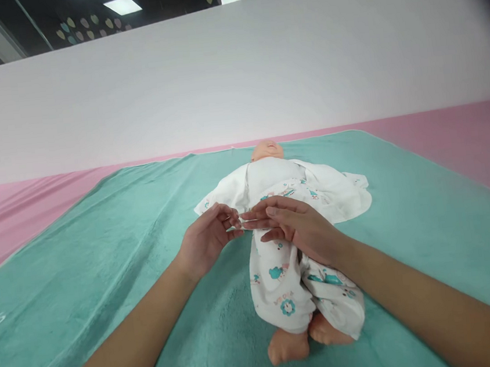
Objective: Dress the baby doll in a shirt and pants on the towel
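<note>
A baby doll point(268, 150) lies on its back, head at the far end. It wears white printed trousers point(276, 279) and a white top point(266, 175) whose sides spread out to the left and right. Bare doll feet point(288, 345) stick out of the trouser legs towards me. My left hand point(209, 238) is at the doll's waist on the left side, fingers loosely bent and apart. Across the waist reaches my right hand point(299, 224), its fingers stretched towards the left fingertips. I see nothing held in either hand. Part of the waist is hidden behind my hands.
The doll lies on a teal towel point(118, 267) with a few creases. Beneath it is a pink cover point(455, 144). A white wall or panel point(217, 81) rises behind, with dark glass point(161, 17) bearing heart shapes above it.
</note>
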{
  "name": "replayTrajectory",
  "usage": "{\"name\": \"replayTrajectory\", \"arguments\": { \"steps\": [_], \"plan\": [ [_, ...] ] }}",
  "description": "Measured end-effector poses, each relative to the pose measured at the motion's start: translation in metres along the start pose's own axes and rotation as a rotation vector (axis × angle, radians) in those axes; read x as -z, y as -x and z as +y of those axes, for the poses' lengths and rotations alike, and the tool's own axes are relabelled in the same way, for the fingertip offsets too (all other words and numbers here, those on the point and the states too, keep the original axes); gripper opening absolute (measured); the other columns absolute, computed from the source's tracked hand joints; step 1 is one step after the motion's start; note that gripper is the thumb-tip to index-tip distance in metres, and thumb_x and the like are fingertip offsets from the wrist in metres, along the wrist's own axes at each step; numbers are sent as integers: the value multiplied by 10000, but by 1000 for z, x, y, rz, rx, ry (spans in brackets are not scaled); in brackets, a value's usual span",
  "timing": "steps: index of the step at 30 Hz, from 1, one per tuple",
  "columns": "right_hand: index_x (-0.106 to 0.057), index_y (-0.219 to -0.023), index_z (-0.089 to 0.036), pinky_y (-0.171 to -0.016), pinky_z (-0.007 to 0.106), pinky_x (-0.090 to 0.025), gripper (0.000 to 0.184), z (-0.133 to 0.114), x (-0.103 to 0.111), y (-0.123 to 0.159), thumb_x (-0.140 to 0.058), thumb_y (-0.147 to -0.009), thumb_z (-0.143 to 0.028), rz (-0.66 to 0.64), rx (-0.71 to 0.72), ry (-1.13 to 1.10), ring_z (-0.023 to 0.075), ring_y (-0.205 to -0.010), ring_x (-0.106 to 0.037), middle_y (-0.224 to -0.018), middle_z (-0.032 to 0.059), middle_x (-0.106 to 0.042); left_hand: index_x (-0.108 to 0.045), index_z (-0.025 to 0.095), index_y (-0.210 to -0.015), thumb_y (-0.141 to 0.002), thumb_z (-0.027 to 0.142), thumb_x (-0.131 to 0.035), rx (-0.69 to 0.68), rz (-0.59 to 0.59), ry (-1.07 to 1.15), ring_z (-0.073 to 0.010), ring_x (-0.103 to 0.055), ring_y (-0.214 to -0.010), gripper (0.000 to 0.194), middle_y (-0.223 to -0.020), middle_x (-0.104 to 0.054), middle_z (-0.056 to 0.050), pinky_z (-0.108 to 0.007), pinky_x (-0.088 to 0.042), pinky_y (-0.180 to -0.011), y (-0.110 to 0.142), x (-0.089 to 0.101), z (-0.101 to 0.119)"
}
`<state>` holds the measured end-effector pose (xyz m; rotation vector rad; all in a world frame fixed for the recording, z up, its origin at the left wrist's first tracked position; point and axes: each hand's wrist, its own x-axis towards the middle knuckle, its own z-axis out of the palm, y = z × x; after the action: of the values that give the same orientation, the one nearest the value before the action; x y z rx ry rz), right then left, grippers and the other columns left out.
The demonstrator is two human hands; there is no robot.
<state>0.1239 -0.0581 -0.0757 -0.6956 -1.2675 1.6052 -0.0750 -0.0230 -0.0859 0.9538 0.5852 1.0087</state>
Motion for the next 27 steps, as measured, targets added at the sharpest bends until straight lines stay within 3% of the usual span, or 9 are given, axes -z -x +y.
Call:
{"name": "replayTrajectory", "arguments": {
  "steps": [5, 13, 20, 27],
  "plan": [
    [-641, -965, -218, -780, 312, -503, 194, -1, 0, 0, -566, -849, -355, 10, -7, -14, 212, -1047, -601, -1145, 64, -635, -652, 146, -798, -805, 267, -596, -41, 34, -282, -158, -565, -725, 133, -776, -607, -42, -323, -454, -739, 0, -1, -5],
    [-641, -975, -221, -760, 302, -510, 204, 1, 0, 0, -554, -858, -364, 14, -8, 29, 202, -990, -628, -1116, 66, -646, -691, 140, -793, -796, 313, -603, -88, 64, -570, -165, -560, -727, 194, -756, -640, -58, -307, -436, -733, 2, -5, -9],
    [-661, -948, -220, -671, 273, -519, 227, 3, 0, 0, -555, -849, -396, 16, -7, 147, 190, -897, -658, -1063, 66, -661, -664, 157, -689, -798, 237, -541, -111, 33, -681, -145, -534, -682, 183, -663, -608, -24, -262, -407, -680, 4, -7, -5],
    [-680, -918, -231, -697, 293, -524, 202, 1, -3, 3, -512, -875, -335, -56, 30, 374, 177, -915, -639, -1052, 45, -665, -608, 173, -614, -742, 177, -519, -155, 129, -785, -139, -501, -631, 156, -593, -560, 4, -255, -377, -621, 2, -3, -7]
  ]
}}
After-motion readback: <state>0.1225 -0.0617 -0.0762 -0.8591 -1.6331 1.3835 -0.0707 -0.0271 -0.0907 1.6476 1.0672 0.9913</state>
